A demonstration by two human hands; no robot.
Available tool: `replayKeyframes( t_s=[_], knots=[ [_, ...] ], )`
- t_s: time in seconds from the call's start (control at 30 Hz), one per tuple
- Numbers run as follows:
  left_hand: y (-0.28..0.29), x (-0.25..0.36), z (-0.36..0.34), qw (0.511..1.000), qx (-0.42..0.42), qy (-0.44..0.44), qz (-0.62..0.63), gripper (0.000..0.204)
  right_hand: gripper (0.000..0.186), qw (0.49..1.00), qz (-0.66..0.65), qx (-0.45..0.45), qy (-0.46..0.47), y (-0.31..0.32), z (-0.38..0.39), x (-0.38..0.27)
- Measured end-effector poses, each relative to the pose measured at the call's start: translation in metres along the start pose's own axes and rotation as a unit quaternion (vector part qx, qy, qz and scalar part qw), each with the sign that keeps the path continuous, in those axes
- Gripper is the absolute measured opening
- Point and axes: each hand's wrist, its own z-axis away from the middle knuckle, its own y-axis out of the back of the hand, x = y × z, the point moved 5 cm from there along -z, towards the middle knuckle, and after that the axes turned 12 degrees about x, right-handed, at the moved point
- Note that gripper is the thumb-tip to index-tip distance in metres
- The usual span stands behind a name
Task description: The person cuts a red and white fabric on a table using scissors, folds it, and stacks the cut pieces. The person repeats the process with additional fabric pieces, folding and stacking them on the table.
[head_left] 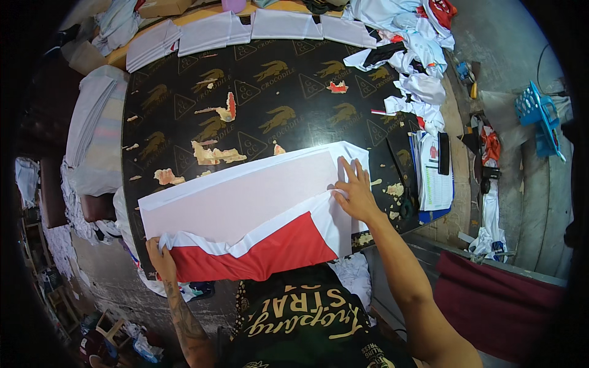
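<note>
A red and white cloth (257,248) lies along the near side of the black table. On it rests a long pale flat panel (245,196), with white fabric showing around its far and right edges. At the near left corner my left hand (161,257) is closed on the cloth's edge, its fingertips partly hidden by the fabric. My right hand (356,193) presses on the white right end of the cloth, fingers spread and thumb apart. Creases run through the white band between the two hands, and the red part hangs toward my body.
The black table (245,129) has torn, peeling patches. Folded pale fabric pieces (215,34) line its far edge. White cloth scraps (423,89) heap at the far right. Dark scissors (406,205) lie by a clipboard with papers (434,175). A fabric stack (92,122) stands left.
</note>
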Motion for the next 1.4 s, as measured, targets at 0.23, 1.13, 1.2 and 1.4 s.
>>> replayKeyframes(
  t_s=[0.23,1.13,1.2,1.4],
  knots=[
    [0.058,-0.008,-0.037,0.966,0.033,0.216,0.141,0.022,0.012,0.860,-0.353,-0.028,-0.368,0.054,0.030,0.025],
    [0.090,-0.090,0.115,0.931,0.219,0.281,-0.073,0.043,0.038,0.696,-0.326,-0.255,-0.586,-0.047,0.301,0.000],
    [0.080,-0.084,0.114,0.956,0.223,0.177,-0.072,0.056,0.049,0.745,-0.355,-0.189,-0.532,-0.087,0.290,0.003],
    [0.073,-0.091,0.075,0.967,0.137,0.070,-0.201,0.034,0.063,0.678,-0.498,-0.129,-0.526,-0.150,0.284,-0.001]
  ],
)
